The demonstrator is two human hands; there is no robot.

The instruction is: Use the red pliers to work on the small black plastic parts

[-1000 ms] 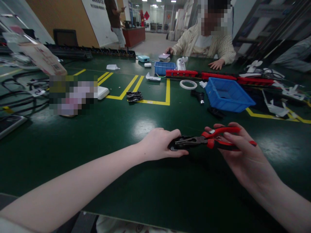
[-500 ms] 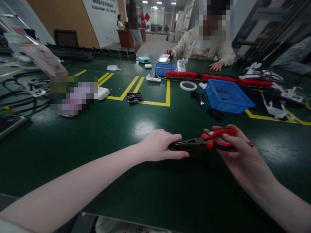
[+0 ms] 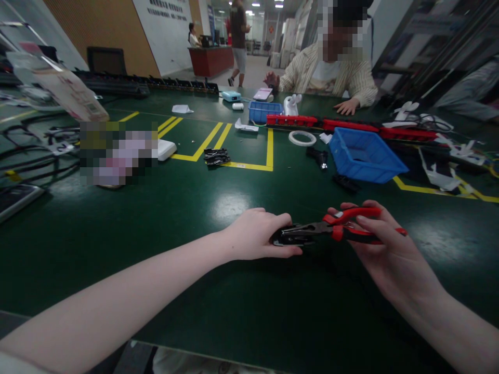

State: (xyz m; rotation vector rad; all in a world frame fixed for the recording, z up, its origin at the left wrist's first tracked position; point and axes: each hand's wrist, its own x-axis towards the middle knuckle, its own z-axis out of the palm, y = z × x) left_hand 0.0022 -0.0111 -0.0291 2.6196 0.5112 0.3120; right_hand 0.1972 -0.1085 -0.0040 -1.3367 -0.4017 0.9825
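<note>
My left hand (image 3: 263, 234) is closed around a small black part (image 3: 290, 237) just above the green table (image 3: 218, 311). Its kind is hard to tell, since my fingers cover much of it. In my right hand (image 3: 384, 239) is a pair of red-and-black pliers (image 3: 353, 223), held by the handles, which stand somewhat apart. The jaws point left and reach to the black part; whether they grip it cannot be made out.
A blue bin (image 3: 366, 156) stands beyond my right hand, with a black device (image 3: 317, 157) beside it. Several black pieces (image 3: 217, 157) lie on yellow tape. Behind are a roll of white tape (image 3: 302, 137), red strips (image 3: 343, 124) and a seated person (image 3: 327, 72).
The black part in my left hand has tilted slightly, showing more of its side. The pliers stay nearly in place. Across the table, the seated person's hand has lifted from a phone; a walking person moved right.
</note>
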